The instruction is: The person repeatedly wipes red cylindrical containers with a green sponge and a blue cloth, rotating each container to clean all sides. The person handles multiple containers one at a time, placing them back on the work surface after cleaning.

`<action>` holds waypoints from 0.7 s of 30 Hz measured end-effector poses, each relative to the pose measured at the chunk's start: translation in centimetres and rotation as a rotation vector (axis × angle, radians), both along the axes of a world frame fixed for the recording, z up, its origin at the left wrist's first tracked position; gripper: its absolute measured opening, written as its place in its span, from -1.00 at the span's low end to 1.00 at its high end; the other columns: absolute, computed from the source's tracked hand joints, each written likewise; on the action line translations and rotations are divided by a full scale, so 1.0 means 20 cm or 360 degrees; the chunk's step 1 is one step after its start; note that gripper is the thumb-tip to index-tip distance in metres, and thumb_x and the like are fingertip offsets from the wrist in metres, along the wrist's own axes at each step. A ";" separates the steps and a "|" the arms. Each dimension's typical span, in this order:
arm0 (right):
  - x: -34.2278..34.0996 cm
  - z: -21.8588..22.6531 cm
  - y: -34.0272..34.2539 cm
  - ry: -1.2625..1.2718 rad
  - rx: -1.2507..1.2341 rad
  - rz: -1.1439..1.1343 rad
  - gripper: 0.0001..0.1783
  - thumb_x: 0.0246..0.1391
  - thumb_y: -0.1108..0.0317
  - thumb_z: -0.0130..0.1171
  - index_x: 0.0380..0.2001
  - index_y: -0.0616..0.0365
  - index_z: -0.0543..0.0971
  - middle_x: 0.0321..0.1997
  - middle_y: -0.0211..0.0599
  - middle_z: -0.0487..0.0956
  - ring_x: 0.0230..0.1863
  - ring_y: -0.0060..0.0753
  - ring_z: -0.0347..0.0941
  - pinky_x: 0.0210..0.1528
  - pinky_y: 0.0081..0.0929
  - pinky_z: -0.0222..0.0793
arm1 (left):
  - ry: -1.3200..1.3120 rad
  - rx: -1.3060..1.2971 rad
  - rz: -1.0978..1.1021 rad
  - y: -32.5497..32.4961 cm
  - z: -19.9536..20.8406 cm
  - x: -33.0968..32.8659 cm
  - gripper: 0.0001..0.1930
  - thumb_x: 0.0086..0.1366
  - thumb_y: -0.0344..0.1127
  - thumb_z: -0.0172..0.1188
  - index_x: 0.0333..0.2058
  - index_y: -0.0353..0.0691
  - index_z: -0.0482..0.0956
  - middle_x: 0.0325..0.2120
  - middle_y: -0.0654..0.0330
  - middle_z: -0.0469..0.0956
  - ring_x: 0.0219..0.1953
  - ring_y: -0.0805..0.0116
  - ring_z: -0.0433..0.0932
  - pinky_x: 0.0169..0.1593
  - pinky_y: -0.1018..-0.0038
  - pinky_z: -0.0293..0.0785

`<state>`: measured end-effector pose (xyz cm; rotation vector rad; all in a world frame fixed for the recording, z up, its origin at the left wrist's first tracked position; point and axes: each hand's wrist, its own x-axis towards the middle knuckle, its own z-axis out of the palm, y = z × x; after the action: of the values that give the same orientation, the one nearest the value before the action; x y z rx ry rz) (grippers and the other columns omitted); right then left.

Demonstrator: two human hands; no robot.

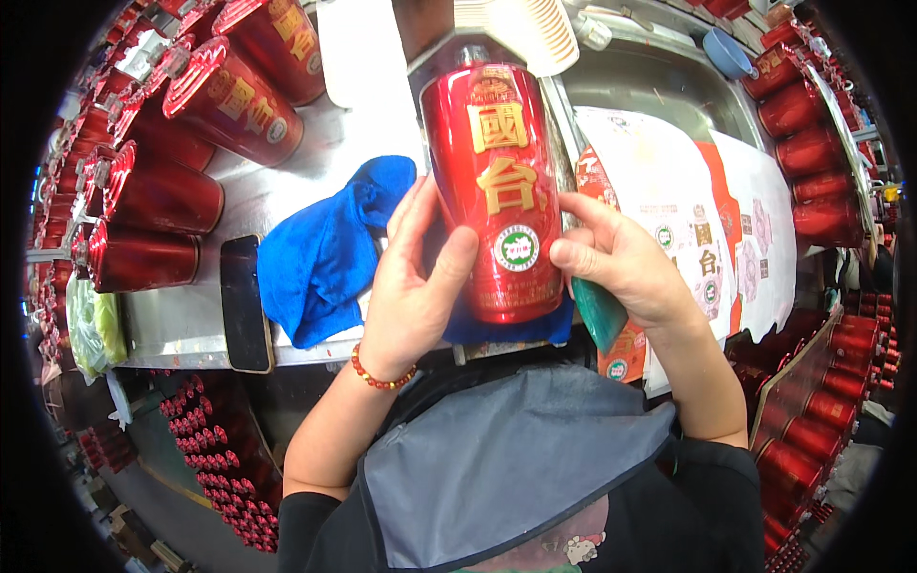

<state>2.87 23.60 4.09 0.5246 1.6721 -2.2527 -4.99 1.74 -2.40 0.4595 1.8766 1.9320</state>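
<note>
Cupping its lower left side, the person's bare left hand (415, 272) holds a large, glossy red, tapered bottle with gold characters (504, 143), thumb on the front and fingers along the flank. The bare right hand (626, 263) meets the opposite side, thumb and bent fingers fairly close together; whether it grips or only touches the bottle, I cannot tell. The bottle is by the near edge of the shiny metal worktop (172, 329), its neck toward the far edge and its base toward the person. A flat green piece (600, 317) shows just under the right hand. Left of the bottle lies a crumpled bright blue cloth (320, 263), then a black rectangular phone (245, 310) reaching the near edge. Printed white-and-red paper sheets (640, 172) spread over the right side; red lidded vessels (162, 194) crowd the left edge.
</note>
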 end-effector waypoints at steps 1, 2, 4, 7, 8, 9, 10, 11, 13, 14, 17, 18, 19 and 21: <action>0.01 0.00 0.00 0.0012 0.0043 0.0005 -0.14 0.23 0.25 0.39 0.43 0.38 0.21 -0.21 -0.39 0.64 -0.21 -0.67 0.52 -0.09 -0.66 0.43 | -0.0005 -0.0007 -0.0006 -0.01 0.00 0.00 -0.33 0.47 -0.16 0.21 0.40 -0.41 0.24 0.40 -0.14 0.21 0.49 0.08 0.11 0.50 0.25 0.02; 0.00 0.01 0.01 0.0013 0.0058 0.0018 -0.14 0.24 0.23 0.39 0.43 0.37 0.21 -0.25 -0.41 0.62 -0.25 -0.67 0.52 -0.13 -0.66 0.43 | -0.0012 0.0000 -0.0012 -0.01 0.00 0.00 -0.33 0.48 -0.16 0.21 0.40 -0.40 0.24 0.40 -0.15 0.21 0.49 0.08 0.12 0.50 0.25 0.02; -0.02 0.02 0.03 0.0009 0.0084 0.0046 -0.14 0.24 0.20 0.38 0.43 0.37 0.20 -0.34 -0.44 0.59 -0.34 -0.67 0.51 -0.22 -0.67 0.43 | -0.0040 0.0043 -0.0008 0.00 0.02 -0.02 -0.33 0.49 -0.16 0.20 0.41 -0.40 0.23 0.40 -0.15 0.21 0.48 0.08 0.13 0.49 0.25 0.04; -0.04 0.02 0.04 0.0050 0.0124 0.0027 -0.14 0.25 0.19 0.37 0.43 0.36 0.21 -0.42 -0.46 0.57 -0.41 -0.67 0.49 -0.28 -0.67 0.42 | -0.0049 0.0099 0.0066 0.04 0.09 -0.07 -0.33 0.50 -0.17 0.18 0.41 -0.43 0.19 0.40 -0.12 0.23 0.45 0.12 0.18 0.46 0.28 0.12; -0.05 0.03 0.04 0.0041 0.0158 0.0030 -0.15 0.25 0.20 0.37 0.43 0.37 0.21 -0.42 -0.45 0.58 -0.40 -0.66 0.50 -0.27 -0.67 0.43 | -0.0098 0.0211 0.0096 0.08 0.17 -0.10 -0.32 0.51 -0.20 0.17 0.42 -0.46 0.15 0.38 -0.10 0.25 0.39 0.18 0.29 0.41 0.33 0.24; -0.06 0.03 0.05 0.0044 0.0173 0.0054 -0.16 0.25 0.21 0.37 0.43 0.37 0.21 -0.41 -0.45 0.58 -0.38 -0.66 0.50 -0.26 -0.66 0.43 | -0.0149 0.0291 0.0124 0.10 0.21 -0.13 -0.31 0.51 -0.21 0.17 0.42 -0.47 0.13 0.36 -0.11 0.28 0.36 0.20 0.33 0.38 0.35 0.27; -0.06 0.03 0.05 0.0050 0.0187 0.0075 -0.17 0.26 0.23 0.36 0.42 0.38 0.21 -0.39 -0.45 0.59 -0.37 -0.66 0.51 -0.24 -0.66 0.44 | -0.0197 0.0370 0.0149 0.13 0.24 -0.16 -0.30 0.51 -0.22 0.17 0.42 -0.48 0.12 0.34 -0.12 0.31 0.33 0.22 0.37 0.36 0.37 0.31; -0.07 0.02 0.05 0.0052 0.0201 0.0101 -0.17 0.26 0.24 0.36 0.42 0.38 0.21 -0.38 -0.44 0.60 -0.36 -0.65 0.51 -0.22 -0.65 0.44 | -0.0128 0.0433 0.0213 0.17 0.24 -0.20 -0.26 0.47 -0.17 0.24 0.40 -0.50 0.14 0.27 -0.13 0.39 0.28 0.24 0.42 0.31 0.39 0.37; -0.07 0.02 0.05 0.0053 0.0177 0.0095 -0.19 0.26 0.27 0.35 0.42 0.39 0.22 -0.36 -0.44 0.61 -0.34 -0.65 0.52 -0.19 -0.65 0.44 | -0.0085 0.0267 0.0173 0.21 0.27 -0.26 -0.23 0.42 -0.13 0.30 0.38 -0.51 0.17 0.22 -0.12 0.43 0.25 0.25 0.44 0.28 0.39 0.39; -0.06 0.02 0.05 0.0054 0.0164 0.0087 -0.19 0.26 0.28 0.35 0.42 0.39 0.22 -0.35 -0.44 0.61 -0.33 -0.64 0.52 -0.17 -0.65 0.44 | -0.0064 0.0182 0.0150 0.22 0.29 -0.28 -0.21 0.40 -0.11 0.33 0.37 -0.52 0.19 0.20 -0.11 0.45 0.24 0.26 0.45 0.27 0.39 0.41; -0.06 0.00 0.06 0.0068 0.0143 0.0130 -0.21 0.27 0.27 0.34 0.41 0.41 0.23 -0.33 -0.45 0.61 -0.27 -0.67 0.52 -0.14 -0.66 0.42 | -0.0049 0.0155 0.0160 0.25 0.28 -0.31 -0.24 0.36 -0.10 0.38 0.30 -0.51 0.27 0.11 -0.07 0.52 0.15 0.29 0.51 0.20 0.41 0.47; -0.06 0.00 0.07 0.0065 0.0138 0.0141 -0.21 0.27 0.26 0.34 0.40 0.41 0.23 -0.32 -0.45 0.61 -0.26 -0.68 0.51 -0.13 -0.67 0.42 | -0.0031 0.0128 0.0161 0.26 0.28 -0.31 -0.26 0.36 -0.10 0.38 0.29 -0.50 0.29 0.10 -0.06 0.53 0.13 0.30 0.53 0.19 0.41 0.48; -0.06 0.00 0.07 0.0072 0.0137 0.0150 -0.21 0.28 0.26 0.33 0.40 0.41 0.23 -0.31 -0.45 0.62 -0.24 -0.69 0.51 -0.11 -0.67 0.41 | -0.0047 0.0159 0.0162 0.27 0.28 -0.31 -0.28 0.36 -0.11 0.38 0.27 -0.50 0.30 0.08 -0.05 0.54 0.11 0.31 0.54 0.16 0.43 0.50; -0.07 0.01 0.06 0.0087 0.0134 0.0172 -0.21 0.28 0.25 0.33 0.40 0.41 0.23 -0.28 -0.46 0.63 -0.20 -0.71 0.50 -0.07 -0.68 0.40 | -0.0079 0.0218 0.0167 0.29 0.29 -0.31 -0.31 0.36 -0.12 0.39 0.24 -0.49 0.32 0.04 -0.03 0.56 0.06 0.34 0.57 0.12 0.46 0.53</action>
<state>1.48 24.88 4.28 0.3854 1.7837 -2.1461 -11.24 7.45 3.34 0.3562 1.7770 2.1302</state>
